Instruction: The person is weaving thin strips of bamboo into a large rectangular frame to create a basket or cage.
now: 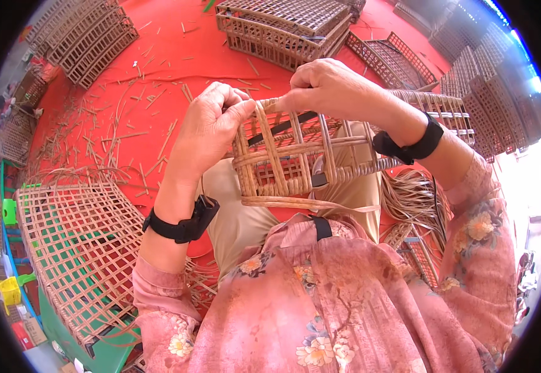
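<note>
A brown open-weave wicker basket lies across my lap, its long side stretching away to the right under my right arm. My left hand pinches the basket's upper left corner, thumb and fingers closed on the rim. Just to the right, my right hand is closed at the same rim, fingers curled and thumb against a strip there. Whether a loose strand sits between the fingertips is hidden. One loose wicker strip trails along the basket's near edge toward the right.
A large woven lattice panel rests on a green support at left. Cane strips lie bundled at right. Stacked baskets stand beyond, more baskets at far left. Cane scraps litter the red floor covering.
</note>
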`<action>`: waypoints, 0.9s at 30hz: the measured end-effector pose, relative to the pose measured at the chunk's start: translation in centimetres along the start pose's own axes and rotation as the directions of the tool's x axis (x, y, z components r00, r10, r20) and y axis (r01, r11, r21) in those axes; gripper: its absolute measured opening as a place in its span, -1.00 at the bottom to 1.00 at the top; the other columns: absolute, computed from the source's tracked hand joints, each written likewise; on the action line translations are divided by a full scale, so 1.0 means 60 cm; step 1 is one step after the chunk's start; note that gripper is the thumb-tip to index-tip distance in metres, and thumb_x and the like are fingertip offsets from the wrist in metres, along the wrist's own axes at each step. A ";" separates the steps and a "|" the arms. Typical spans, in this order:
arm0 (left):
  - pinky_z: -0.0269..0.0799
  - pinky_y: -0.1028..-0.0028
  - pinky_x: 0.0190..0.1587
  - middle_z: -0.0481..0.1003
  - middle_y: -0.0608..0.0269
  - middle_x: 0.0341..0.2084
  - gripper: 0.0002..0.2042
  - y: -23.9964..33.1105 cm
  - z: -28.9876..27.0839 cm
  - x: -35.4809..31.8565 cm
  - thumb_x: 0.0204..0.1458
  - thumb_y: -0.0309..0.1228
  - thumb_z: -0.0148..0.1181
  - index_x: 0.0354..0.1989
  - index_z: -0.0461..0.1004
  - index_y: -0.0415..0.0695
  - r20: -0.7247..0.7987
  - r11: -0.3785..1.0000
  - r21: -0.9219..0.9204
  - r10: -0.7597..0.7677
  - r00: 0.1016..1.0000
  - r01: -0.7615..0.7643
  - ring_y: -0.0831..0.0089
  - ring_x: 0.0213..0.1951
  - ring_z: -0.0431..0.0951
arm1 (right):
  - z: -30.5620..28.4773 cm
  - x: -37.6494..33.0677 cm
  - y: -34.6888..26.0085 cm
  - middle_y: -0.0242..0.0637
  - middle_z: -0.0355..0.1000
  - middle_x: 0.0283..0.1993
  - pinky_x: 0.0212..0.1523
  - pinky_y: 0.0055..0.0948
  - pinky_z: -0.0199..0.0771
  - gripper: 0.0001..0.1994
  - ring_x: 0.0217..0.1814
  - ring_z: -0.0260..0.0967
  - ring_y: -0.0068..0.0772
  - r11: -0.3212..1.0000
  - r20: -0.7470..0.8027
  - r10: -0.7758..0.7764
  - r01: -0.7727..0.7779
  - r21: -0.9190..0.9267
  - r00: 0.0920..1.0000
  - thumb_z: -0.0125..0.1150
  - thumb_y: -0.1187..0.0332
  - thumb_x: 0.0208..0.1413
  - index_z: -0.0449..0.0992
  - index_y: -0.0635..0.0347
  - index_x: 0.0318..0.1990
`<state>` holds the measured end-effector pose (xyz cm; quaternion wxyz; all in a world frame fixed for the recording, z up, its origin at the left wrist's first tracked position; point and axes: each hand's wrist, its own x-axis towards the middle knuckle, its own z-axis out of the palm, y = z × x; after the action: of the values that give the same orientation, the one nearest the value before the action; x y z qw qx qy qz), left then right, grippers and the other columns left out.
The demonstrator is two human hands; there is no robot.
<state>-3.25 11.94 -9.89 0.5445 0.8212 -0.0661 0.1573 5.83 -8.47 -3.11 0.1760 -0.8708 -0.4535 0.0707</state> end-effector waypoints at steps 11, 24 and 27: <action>0.36 0.50 -0.30 0.46 0.34 -0.49 -0.80 0.009 -0.006 0.011 0.10 -0.35 0.19 -0.38 0.48 -0.27 0.049 0.983 -0.068 -0.169 0.984 0.173 0.62 -0.40 0.37 | 0.023 0.001 0.002 -0.10 0.39 -0.45 -0.33 -0.08 0.41 -0.68 -0.45 0.40 0.02 0.943 -0.183 -0.287 0.244 -0.226 0.940 0.24 0.16 -0.16 0.47 0.31 -0.56; 0.33 0.52 -0.29 0.44 0.38 -0.46 -0.80 0.008 -0.010 0.014 0.10 -0.34 0.21 -0.34 0.47 -0.25 0.091 0.965 -0.154 -0.200 0.976 0.212 0.64 -0.37 0.35 | 0.010 0.018 -0.010 -0.08 0.40 -0.63 -0.42 -0.23 0.43 -0.72 -0.50 0.44 -0.13 0.998 0.016 -0.031 0.032 -0.061 0.999 0.23 0.21 -0.23 0.49 0.31 -0.57; 0.33 0.51 -0.30 0.41 0.40 -0.47 -0.79 0.002 -0.011 0.014 0.10 -0.32 0.20 -0.35 0.46 -0.25 0.103 0.959 -0.177 -0.204 0.974 0.219 0.63 -0.37 0.34 | -0.005 0.008 -0.026 -0.17 0.41 -0.62 -0.42 -0.32 0.42 -0.71 -0.51 0.43 -0.28 0.999 0.047 0.031 -0.033 0.039 0.998 0.27 0.19 -0.19 0.53 0.31 -0.51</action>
<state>-2.60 12.51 -9.26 0.6297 0.7746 -0.0151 0.0567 4.98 -7.32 -2.26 0.1814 -0.8724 -0.4421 0.1027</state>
